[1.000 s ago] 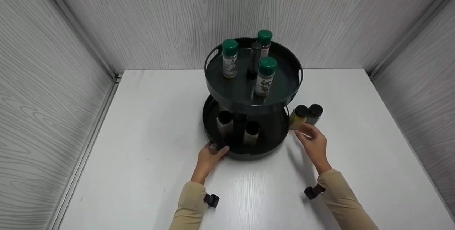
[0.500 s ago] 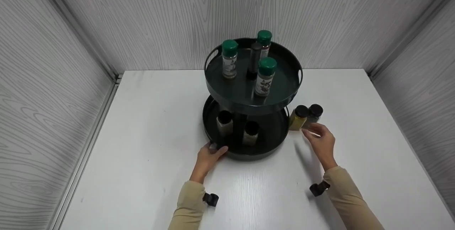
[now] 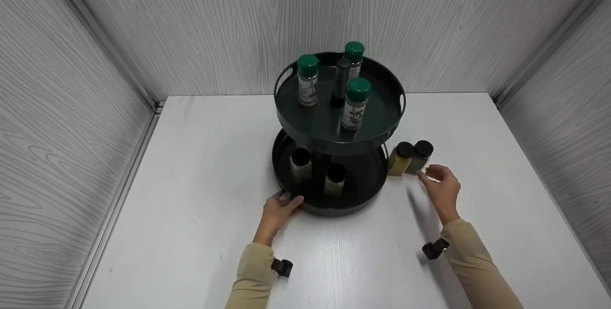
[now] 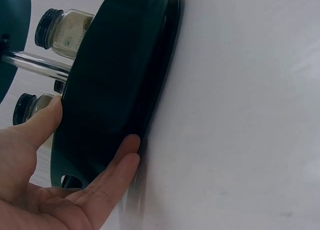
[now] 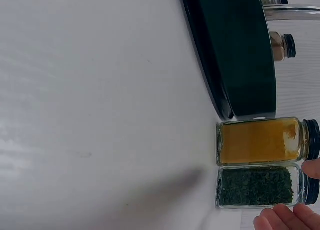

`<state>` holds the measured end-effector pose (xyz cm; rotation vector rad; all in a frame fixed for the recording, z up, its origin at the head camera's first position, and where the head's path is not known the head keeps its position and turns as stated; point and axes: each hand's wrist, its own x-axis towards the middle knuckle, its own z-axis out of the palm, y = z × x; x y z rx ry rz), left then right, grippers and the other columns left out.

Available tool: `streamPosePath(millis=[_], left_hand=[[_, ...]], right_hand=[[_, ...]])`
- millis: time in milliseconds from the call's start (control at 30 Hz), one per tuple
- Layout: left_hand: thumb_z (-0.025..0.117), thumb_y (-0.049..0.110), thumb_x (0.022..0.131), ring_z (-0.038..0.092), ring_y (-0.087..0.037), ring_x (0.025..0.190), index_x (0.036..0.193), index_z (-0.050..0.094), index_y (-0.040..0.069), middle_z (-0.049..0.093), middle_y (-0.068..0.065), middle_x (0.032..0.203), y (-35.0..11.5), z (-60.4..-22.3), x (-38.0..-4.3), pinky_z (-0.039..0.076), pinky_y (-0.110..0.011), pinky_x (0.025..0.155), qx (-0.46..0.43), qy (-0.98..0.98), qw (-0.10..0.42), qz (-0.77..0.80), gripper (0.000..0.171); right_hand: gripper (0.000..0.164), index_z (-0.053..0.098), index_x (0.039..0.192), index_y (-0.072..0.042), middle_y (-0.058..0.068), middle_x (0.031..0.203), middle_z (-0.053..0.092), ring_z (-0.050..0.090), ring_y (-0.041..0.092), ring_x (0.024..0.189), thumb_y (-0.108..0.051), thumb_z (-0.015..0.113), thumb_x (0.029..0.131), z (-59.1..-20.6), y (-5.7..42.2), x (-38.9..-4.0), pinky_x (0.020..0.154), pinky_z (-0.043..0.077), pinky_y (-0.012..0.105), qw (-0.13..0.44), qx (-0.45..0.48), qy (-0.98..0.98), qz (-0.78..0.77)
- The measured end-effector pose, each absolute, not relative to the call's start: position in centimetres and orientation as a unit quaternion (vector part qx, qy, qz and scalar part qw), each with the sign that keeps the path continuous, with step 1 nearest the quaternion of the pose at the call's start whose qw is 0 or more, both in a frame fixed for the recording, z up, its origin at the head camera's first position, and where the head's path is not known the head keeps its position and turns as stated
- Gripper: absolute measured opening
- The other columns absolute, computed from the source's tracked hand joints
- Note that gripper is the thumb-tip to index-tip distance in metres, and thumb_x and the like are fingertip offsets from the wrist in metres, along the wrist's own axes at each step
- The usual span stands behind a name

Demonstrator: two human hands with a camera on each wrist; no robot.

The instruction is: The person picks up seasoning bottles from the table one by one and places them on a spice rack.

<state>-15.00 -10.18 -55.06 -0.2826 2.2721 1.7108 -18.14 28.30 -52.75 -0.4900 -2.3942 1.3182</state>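
A black two-tier round tray (image 3: pixel 327 211) stands on the table. My left hand (image 3: pixel 277 213) holds its lower tier at the front left, thumb at the rim and fingers along the outer wall (image 4: pixel 107 90). Right of the tray, a glass spice jar of yellow powder (image 5: pixel 260 141) stands against a jar of dark green herbs (image 5: pixel 255 186), both black-capped. Close beside the herb jar is my right hand (image 3: pixel 441 189), thumb and fingers spread apart. In the right wrist view the fingertips (image 5: pixel 282 215) lie along the herb jar's side and the thumb overlaps the caps.
Three green-capped shakers (image 3: pixel 354 108) stand on the upper tier around a black post (image 3: pixel 341 79). Two black-capped jars (image 3: pixel 301 168) stand inside the lower tier. Pale wood-grain panels (image 3: pixel 229 32) enclose the table at the back and both sides.
My right hand has moved right, from the yellow jar to beside the herb jar. The left hand stays at the tray; the front jar in the lower tier has shifted slightly left.
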Motion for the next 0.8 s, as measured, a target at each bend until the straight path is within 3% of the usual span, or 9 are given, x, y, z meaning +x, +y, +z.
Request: streamPosePath(millis=[100, 200, 367, 500, 600, 700, 800], left_hand=[[0.068, 0.038, 0.089, 0.070, -0.031, 0.103, 0.145, 0.029, -0.012, 0.067, -0.026, 0.117, -10.2, -55.0, -14.9, 0.051, -0.044, 0.102, -0.097, 0.780, 0.145, 0.601, 0.085], [0.067, 0.038, 0.089, 0.070, -0.030, 0.103, 0.145, 0.028, -0.013, 0.066, -0.027, 0.119, -10.2, -54.9, -14.8, 0.051, -0.044, 0.103, -0.097, 0.775, 0.149, 0.607, 0.085], [0.067, 0.037, 0.090, 0.071, -0.030, 0.102, 0.144, 0.028, -0.014, 0.065, -0.027, 0.121, -10.2, -54.8, -14.8, 0.053, -0.043, 0.101, -0.095, 0.774, 0.147, 0.608, 0.084], [0.068, 0.036, 0.089, 0.070, -0.031, 0.102, 0.144, 0.029, -0.014, 0.065, -0.028, 0.120, -10.2, -54.8, -14.8, 0.054, -0.042, 0.099, -0.099, 0.774, 0.143, 0.608, 0.083], [0.068, 0.037, 0.089, 0.070, -0.032, 0.104, 0.143, 0.030, -0.014, 0.066, -0.028, 0.120, -10.2, -54.8, -14.8, 0.052, -0.044, 0.102, -0.102, 0.777, 0.143, 0.605, 0.083], [0.068, 0.037, 0.089, 0.069, -0.033, 0.106, 0.143, 0.030, -0.014, 0.065, -0.028, 0.120, -10.2, -54.7, -14.8, 0.049, -0.046, 0.104, -0.104, 0.779, 0.143, 0.602, 0.084], [0.069, 0.037, 0.088, 0.067, -0.034, 0.109, 0.143, 0.030, -0.013, 0.065, -0.028, 0.121, -10.2, -54.7, -14.8, 0.048, -0.047, 0.106, -0.107, 0.779, 0.143, 0.601, 0.084]], right_hand=[[0.034, 0.063, 0.111, 0.007, 0.028, 0.111, 0.067, 0.068, 0.007, 0.085, -0.010, 0.072, 0.083, -52.9, 28.7, -18.3, 0.066, 0.039, -0.004, 0.175, -0.180, -0.856, 0.451], [0.038, 0.061, 0.117, 0.007, 0.028, 0.116, 0.066, 0.068, 0.032, 0.102, -0.011, 0.071, 0.085, -53.0, 29.0, -18.6, 0.067, 0.036, -0.005, 0.158, -0.183, -0.861, 0.447], [0.046, 0.056, 0.124, 0.008, 0.030, 0.123, 0.062, 0.062, 0.041, 0.115, -0.011, 0.071, 0.085, -53.3, 29.6, -19.0, 0.067, 0.033, -0.007, 0.130, -0.183, -0.861, 0.456], [0.048, 0.054, 0.128, 0.007, 0.028, 0.127, 0.061, 0.063, 0.034, 0.116, -0.011, 0.070, 0.086, -53.4, 29.9, -19.3, 0.069, 0.036, -0.007, 0.111, -0.187, -0.853, 0.474], [0.050, 0.053, 0.131, 0.006, 0.026, 0.131, 0.060, 0.066, 0.010, 0.103, -0.010, 0.070, 0.086, -53.4, 30.2, -19.6, 0.072, 0.040, -0.006, 0.098, -0.190, -0.839, 0.500], [0.052, 0.051, 0.133, 0.006, 0.027, 0.134, 0.057, 0.057, -0.013, 0.088, -0.007, 0.069, 0.086, -53.5, 30.5, -19.8, 0.073, 0.043, -0.004, 0.089, -0.187, -0.823, 0.528], [0.054, 0.049, 0.135, 0.006, 0.027, 0.136, 0.055, 0.053, -0.019, 0.084, -0.006, 0.068, 0.087, -53.6, 30.7, -20.0, 0.074, 0.044, -0.004, 0.080, -0.182, -0.816, 0.543]])
